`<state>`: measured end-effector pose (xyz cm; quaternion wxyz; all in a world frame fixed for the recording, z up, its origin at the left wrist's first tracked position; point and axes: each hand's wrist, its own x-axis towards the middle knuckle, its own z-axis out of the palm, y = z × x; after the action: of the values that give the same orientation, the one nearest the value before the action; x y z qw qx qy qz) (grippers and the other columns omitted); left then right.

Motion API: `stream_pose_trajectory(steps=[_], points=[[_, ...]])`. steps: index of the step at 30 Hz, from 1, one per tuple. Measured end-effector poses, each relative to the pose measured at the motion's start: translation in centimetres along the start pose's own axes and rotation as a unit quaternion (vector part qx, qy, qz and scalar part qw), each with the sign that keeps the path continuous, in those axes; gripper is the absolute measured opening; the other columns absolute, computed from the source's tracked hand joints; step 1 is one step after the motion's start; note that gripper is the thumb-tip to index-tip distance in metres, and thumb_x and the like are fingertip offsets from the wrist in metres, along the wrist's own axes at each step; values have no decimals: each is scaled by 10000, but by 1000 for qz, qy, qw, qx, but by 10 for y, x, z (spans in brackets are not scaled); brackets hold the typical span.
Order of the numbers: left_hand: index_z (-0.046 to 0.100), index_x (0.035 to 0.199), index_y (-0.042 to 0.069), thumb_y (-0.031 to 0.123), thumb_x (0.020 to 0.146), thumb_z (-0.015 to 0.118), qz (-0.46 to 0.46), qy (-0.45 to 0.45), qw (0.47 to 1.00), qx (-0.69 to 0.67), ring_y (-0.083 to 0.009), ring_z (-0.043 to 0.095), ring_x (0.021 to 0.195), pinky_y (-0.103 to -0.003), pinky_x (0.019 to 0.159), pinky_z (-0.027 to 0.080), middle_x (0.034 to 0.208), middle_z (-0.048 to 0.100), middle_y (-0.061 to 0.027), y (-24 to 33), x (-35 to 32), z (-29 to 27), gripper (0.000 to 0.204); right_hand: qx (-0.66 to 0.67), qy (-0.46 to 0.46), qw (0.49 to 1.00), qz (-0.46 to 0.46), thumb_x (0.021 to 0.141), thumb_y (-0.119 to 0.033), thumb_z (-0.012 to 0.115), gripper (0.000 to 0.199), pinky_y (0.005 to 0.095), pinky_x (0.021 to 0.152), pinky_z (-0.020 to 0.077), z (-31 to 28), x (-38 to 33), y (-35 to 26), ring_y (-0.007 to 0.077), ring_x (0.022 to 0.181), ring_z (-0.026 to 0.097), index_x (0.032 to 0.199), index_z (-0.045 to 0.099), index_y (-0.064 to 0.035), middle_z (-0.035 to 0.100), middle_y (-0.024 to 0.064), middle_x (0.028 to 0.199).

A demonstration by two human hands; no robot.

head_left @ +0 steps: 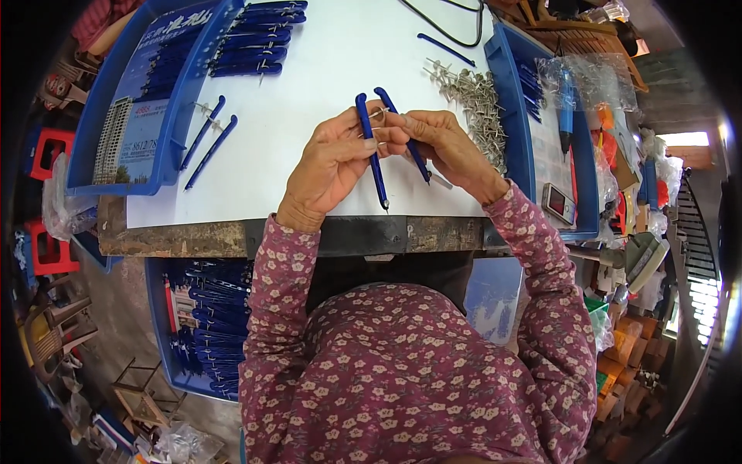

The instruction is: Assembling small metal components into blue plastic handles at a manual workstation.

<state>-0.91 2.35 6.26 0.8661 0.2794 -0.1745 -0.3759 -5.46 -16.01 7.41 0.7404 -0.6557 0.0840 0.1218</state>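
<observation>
My left hand (332, 155) is closed on a slim dark-blue curved-ended rod (377, 174), held upright above the white table sheet (278, 178). Beside it a second blue rod (420, 161) slants down, pinched in the fingers of my right hand (448, 143). A small shiny metal piece shows between the two rods near the right fingertips, too small to make out fully. To the right lies a pile of small metal pins with flat heads (479, 104). Two blue rods with metal pins on them (212, 151) lie left of my hands.
Several blue rods lie in a row (255, 39) at the back left. A blue tray (166, 166) stands at the left, another (522, 116) at the right. One loose rod (446, 50) and a black cable (433, 31) lie far back. Below the table edge sits a crate of rods (158, 309).
</observation>
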Motion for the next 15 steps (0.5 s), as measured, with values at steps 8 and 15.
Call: stream_pose_trajectory(steps=[8, 15], points=[[323, 1221, -138, -20, 807, 466, -3, -1, 1000, 26, -278, 567, 970, -347, 894, 443, 1093, 512, -239, 4, 2, 2, 454, 68, -27, 997, 35, 858, -225, 558, 287, 130, 535, 369, -3, 3, 7, 18, 654, 506, 1015, 588, 13, 599, -6, 791], [374, 1175, -119, -19, 796, 439, -2, 24, 1000, 12, -258, 581, 907, -311, 823, 473, 1010, 535, -203, 3, 1, 2, 397, 51, -26, 998, 29, 867, -236, 547, 245, 138, 535, 373, 1, 1, 4, 16, 644, 489, 924, 608, -7, 586, -17, 768]])
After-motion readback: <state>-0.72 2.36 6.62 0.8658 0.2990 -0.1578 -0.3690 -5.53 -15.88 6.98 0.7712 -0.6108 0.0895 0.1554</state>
